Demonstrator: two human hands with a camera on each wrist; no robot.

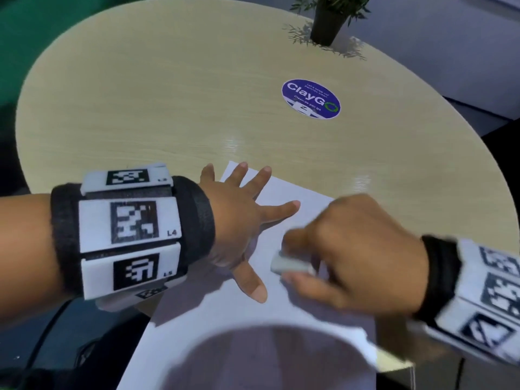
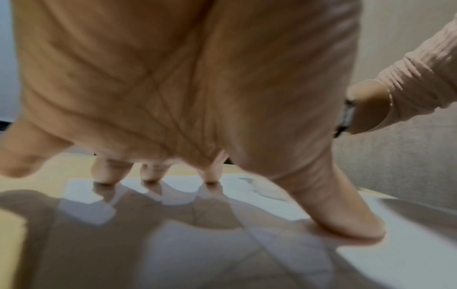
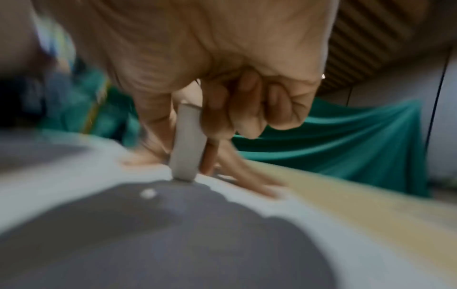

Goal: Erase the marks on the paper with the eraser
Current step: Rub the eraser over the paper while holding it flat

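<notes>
A: so what's closest on the paper (image 1: 284, 313)?

B: right hand (image 1: 357, 249) over its middle, pinching the eraser (image 1: 291, 266) between thumb and fingers, bottom end touching the sheet.

A: and the left hand (image 1: 239, 220)?

B: flat on the paper's left side, fingers spread, tips pressing down. Past the paper there's a blue sticker (image 1: 311, 98) on the table (image 1: 140, 108), then a plant pot (image 1: 327, 23) beyond it.

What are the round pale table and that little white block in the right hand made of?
Round pale table: probably wood-grain laminate, since streaked grain shows under glossy reflections. Little white block: seemingly matte rubber or vinyl eraser, gripped by the right hand.
</notes>
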